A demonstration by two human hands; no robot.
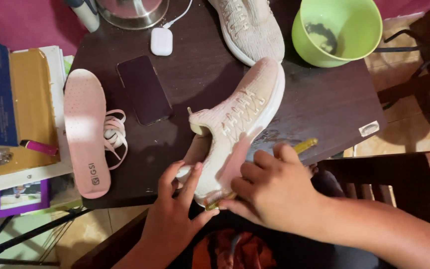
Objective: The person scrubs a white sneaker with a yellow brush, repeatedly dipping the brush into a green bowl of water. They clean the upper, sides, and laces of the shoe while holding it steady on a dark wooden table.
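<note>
green bowl (354, 22), phone (144, 89), insole (85, 129)

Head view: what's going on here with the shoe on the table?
A person holds a pale pink knit shoe on its side at the near edge of a dark table. The left hand steadies the heel end; the right hand presses a yellow-handled brush against the shoe's side. A removed insole and laces lie to the left, beside a phone. The second shoe and a green bowl sit farther back.
</note>
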